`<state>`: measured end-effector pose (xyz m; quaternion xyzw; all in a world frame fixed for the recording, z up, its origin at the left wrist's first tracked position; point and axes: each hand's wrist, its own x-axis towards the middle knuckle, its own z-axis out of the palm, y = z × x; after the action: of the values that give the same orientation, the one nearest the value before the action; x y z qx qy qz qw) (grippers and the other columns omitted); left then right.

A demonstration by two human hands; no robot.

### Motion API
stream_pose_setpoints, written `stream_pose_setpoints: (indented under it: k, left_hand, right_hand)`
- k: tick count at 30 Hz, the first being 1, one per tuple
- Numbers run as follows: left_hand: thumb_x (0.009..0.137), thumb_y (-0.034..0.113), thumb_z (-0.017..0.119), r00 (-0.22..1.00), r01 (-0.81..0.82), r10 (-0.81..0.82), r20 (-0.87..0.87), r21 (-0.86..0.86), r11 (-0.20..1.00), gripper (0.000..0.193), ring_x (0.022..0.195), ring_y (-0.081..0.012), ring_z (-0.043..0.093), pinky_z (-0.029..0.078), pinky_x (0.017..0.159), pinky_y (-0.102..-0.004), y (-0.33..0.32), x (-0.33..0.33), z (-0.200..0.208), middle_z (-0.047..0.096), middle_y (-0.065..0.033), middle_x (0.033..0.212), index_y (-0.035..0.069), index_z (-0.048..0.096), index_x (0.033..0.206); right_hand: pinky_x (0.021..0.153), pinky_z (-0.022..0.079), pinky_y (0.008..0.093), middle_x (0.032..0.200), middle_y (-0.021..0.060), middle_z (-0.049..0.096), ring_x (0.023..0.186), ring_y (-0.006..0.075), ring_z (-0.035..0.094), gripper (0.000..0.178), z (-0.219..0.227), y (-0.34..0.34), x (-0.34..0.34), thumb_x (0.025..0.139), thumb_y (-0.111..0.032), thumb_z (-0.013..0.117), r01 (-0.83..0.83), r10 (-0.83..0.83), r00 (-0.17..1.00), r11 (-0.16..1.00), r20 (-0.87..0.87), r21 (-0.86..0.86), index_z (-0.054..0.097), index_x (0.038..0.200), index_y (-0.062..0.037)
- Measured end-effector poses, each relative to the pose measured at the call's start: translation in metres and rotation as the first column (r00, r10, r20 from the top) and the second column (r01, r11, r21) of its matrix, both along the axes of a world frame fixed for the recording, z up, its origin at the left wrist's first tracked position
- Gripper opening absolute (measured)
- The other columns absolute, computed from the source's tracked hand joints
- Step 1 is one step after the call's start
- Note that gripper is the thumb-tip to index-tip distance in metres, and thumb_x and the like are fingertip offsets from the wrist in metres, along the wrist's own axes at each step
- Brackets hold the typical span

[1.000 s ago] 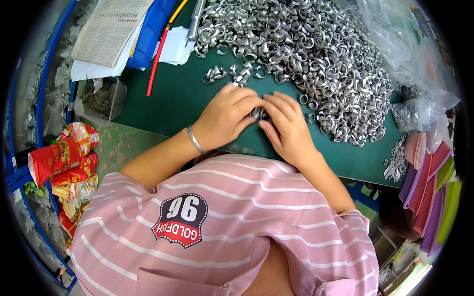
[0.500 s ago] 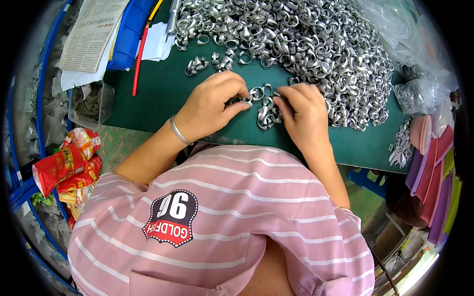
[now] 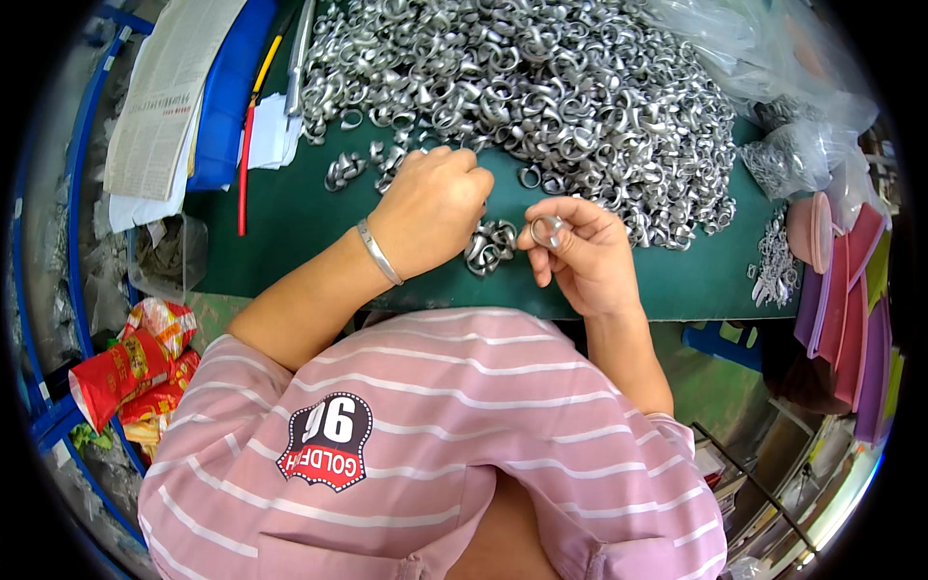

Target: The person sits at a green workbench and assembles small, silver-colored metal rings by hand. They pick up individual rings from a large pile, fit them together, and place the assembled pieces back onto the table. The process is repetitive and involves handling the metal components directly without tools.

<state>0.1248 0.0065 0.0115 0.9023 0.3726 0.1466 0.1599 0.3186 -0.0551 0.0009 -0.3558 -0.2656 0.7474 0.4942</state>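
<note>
My right hand (image 3: 592,253), turned palm up, pinches a silver metal ring (image 3: 546,230) between thumb and fingers. Its round opening shows. Knuckles up, my left hand (image 3: 435,205) is closed in a fist, and whatever it holds is hidden beneath the fingers. Between the two hands, a small cluster of rings (image 3: 491,247) lies on the green tabletop (image 3: 300,227). Beyond my left hand a few loose rings (image 3: 344,171) lie apart from the large heap of silver rings (image 3: 580,106), which spreads over the far side of the table.
At the left are a red and yellow rod-shaped tool (image 3: 244,169), white paper, a blue bin (image 3: 224,116) with newspaper on it, and a clear tub (image 3: 184,256). At the right are clear plastic bags (image 3: 793,159), small metal pieces (image 3: 775,256) and coloured sheets (image 3: 855,309).
My right hand has turned palm up and lifted a ring off the table. My left hand has rolled over into a fist, knuckles up. The view has shifted slightly.
</note>
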Motion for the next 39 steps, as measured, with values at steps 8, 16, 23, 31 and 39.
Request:
stream_pose_setpoints:
  k: [8,16,23,31,39]
  left_hand:
    - [0.07,-0.003,0.063,0.812,-0.068,0.34,0.474,-0.502,0.862,0.017,0.077,-0.0171,0.062,0.048,0.07,-0.0273,0.002,-0.005,0.004,0.064,-0.0076,0.082,0.002,0.064,0.086]
    - [0.079,-0.002,0.062,0.406,0.109,0.584,0.703,-0.672,0.733,0.018,0.084,-0.0199,0.065,0.052,0.072,-0.0271,0.0,-0.013,-0.004,0.065,-0.0115,0.089,-0.003,0.059,0.096]
    - [0.08,-0.001,0.063,0.441,0.041,0.545,0.714,-0.622,0.782,0.014,0.08,-0.0106,0.061,0.05,0.072,-0.0229,-0.001,-0.013,-0.013,0.065,-0.0067,0.087,-0.002,0.063,0.094]
    - [0.077,-0.001,0.064,0.581,0.128,0.431,0.69,-0.601,0.789,0.014,0.081,-0.0104,0.06,0.048,0.071,-0.0231,-0.008,-0.011,-0.014,0.065,-0.0054,0.086,0.0,0.065,0.092]
    - [0.07,-0.004,0.065,0.799,0.033,0.165,0.579,-0.316,0.948,0.015,0.079,-0.017,0.06,0.047,0.07,-0.027,-0.009,-0.011,-0.008,0.065,-0.0099,0.087,0.0,0.066,0.085]
  right_hand:
    - [0.048,0.033,0.016,0.07,0.0015,0.056,0.052,0.0061,0.046,0.018,0.0,-0.003,0.03,0.075,0.004,0.061,0.109,-0.23,0.857,0.955,0.46,0.275,0.06,0.093,0.0018]
    - [0.047,0.048,0.0325,0.067,0.0064,0.052,0.054,0.0202,0.06,0.007,0.002,0.035,-0.017,0.066,-0.006,0.058,-0.736,-0.714,-0.196,0.56,0.673,0.38,0.058,0.073,-0.0033]
    - [0.055,0.049,0.0279,0.077,0.0079,0.058,0.066,0.0179,0.061,0.013,0.004,0.034,-0.011,0.071,0.001,0.059,-0.549,-0.566,0.259,0.58,0.783,0.601,0.063,0.083,0.0007]
    - [0.041,0.027,0.0159,0.079,0.0079,0.064,0.05,0.0031,0.041,0.017,0.007,0.04,0.0,0.084,-0.006,0.06,-0.221,0.207,0.97,0.969,0.126,0.109,0.061,0.098,0.0023]
    - [0.038,0.029,0.0173,0.081,0.0157,0.061,0.048,0.0085,0.041,0.025,0.013,0.046,0.009,0.082,-0.005,0.047,-0.143,0.163,0.96,0.985,-0.226,0.102,0.055,0.104,0.0046]
